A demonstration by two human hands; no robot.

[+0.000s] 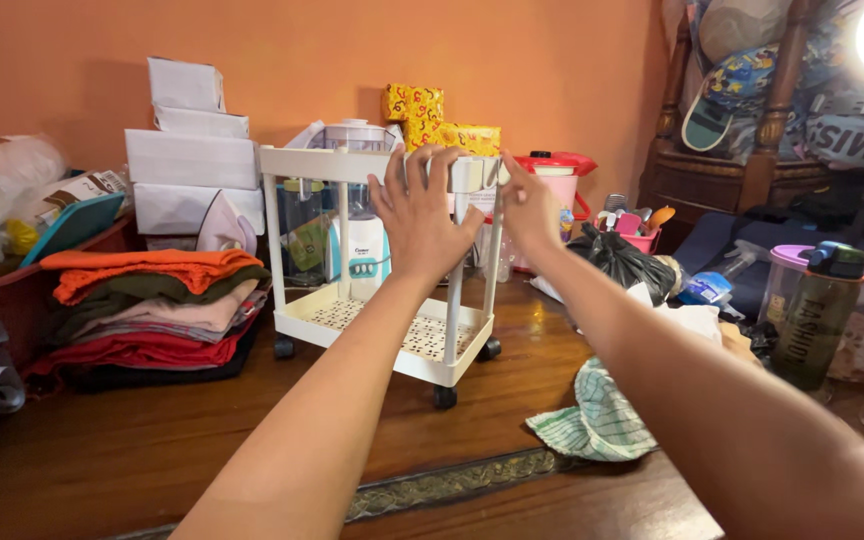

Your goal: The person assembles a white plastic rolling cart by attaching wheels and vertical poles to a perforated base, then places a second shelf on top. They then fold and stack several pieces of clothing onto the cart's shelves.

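A small white plastic cart on black wheels [389, 340] stands on the wooden floor, with a perforated bottom shelf and a top tray. My left hand [420, 215] lies flat against the front rim of the top tray, fingers spread. My right hand [529, 207] grips the tray's right corner beside a post. Both arms reach forward from the bottom of the head view.
A pile of folded clothes [152, 310] lies left of the cart, with white boxes [192, 160] and an iron behind. A green checked cloth [597, 420] and black bag [622, 262] lie to the right. A dark green bottle [820, 318] and plastic containers stand far right.
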